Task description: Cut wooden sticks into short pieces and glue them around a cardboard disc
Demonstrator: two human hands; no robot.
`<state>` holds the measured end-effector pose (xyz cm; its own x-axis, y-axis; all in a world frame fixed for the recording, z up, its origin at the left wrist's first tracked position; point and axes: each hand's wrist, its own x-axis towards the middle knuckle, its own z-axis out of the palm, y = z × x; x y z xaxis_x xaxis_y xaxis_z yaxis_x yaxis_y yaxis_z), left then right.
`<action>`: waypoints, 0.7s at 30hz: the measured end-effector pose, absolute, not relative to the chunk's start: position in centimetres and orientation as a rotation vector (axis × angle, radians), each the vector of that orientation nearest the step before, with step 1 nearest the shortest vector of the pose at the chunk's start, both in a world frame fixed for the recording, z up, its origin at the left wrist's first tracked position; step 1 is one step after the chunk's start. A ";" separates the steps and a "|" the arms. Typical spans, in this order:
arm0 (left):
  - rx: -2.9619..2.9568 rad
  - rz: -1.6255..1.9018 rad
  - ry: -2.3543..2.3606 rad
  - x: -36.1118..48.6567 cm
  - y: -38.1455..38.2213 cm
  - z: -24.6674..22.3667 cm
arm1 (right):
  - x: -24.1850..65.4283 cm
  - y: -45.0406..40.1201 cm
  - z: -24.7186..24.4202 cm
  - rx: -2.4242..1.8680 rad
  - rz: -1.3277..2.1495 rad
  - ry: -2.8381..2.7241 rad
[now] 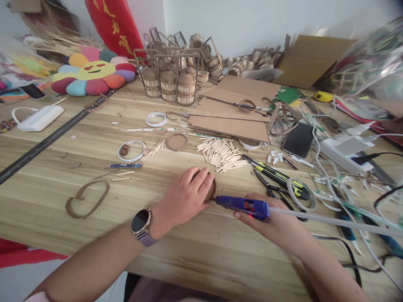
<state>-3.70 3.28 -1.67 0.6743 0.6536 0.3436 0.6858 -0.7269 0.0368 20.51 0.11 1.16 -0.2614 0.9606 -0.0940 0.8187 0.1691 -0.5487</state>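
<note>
My left hand (184,193), with a watch on its wrist, is laid over a small round brown cardboard disc (212,189) on the table. Its fingers hold the disc down and cover most of it. In my right hand (277,224) is a blue hot glue gun (236,204), its nozzle against the disc's right edge. A long translucent glue stick (315,217) runs out of the gun's back. Just beyond my left hand lie a pile of short wooden sticks (222,154) and another brown disc (176,142) with a raised rim.
Scissors (267,184), a yellow-black utility knife (270,172) and a tape roll (301,193) lie right of the hands. Cables and a white power strip (343,147) fill the right side. Miniature baskets in a frame (168,86) and cardboard sheets (229,126) stand farther back.
</note>
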 end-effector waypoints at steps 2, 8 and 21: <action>-2.787 -0.509 -1.131 -3.7 3.3 -1.6 | 20.5 0.1 1.2 -1.692 0.726 -2.198; -2.793 -0.523 -1.139 -3.7 3.4 -1.8 | 20.8 0.0 0.8 -1.612 0.555 -2.280; -2.739 -0.464 -1.299 -3.3 3.0 -1.5 | 20.4 -0.1 1.0 -1.396 0.245 -2.434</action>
<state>-3.28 3.03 -1.54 0.5962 0.7441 0.3015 0.7668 -0.6390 0.0607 20.39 -0.08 0.98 -0.4694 0.8619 0.1918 0.8064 0.5069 -0.3045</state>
